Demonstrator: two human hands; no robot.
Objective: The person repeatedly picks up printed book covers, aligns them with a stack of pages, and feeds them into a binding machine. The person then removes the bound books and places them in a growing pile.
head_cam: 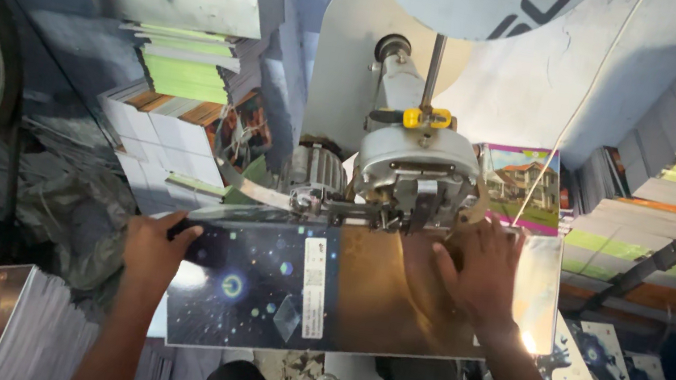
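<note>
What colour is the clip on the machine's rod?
Yellow clip, clearest in the head view.

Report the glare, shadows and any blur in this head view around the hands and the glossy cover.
Head view: strong glare on the glossy cover, brightest beside the right hand and near the left hand; the machine head is evenly lit and fairly sharp; the left side under the stacked books sits in deep shadow; edges bend with wide-angle distortion; the frame is slightly soft overall.

A narrow white label (312, 286) runs upright down the glossy dark cover under the machine head, a tall rectangle with small dark print, between the starry blue half and the brown half. No screens or signs show.
</note>
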